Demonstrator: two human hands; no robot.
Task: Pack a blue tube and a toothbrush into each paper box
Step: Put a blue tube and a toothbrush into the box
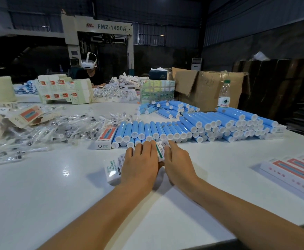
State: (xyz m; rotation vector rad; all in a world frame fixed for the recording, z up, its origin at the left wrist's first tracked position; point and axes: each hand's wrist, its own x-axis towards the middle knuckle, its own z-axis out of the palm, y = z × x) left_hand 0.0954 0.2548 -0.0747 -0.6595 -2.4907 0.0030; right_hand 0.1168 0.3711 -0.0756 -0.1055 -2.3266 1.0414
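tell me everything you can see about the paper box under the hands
The paper box is a long white carton with teal print on its side. It lies flat on the white table, running from near left to far right, its far end by the blue tubes. The left hand rests across it; the right hand touches its far part.

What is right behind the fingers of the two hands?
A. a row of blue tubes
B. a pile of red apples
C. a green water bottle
A: a row of blue tubes with white caps lies just beyond the left hand and right hand, which are both on a paper box.
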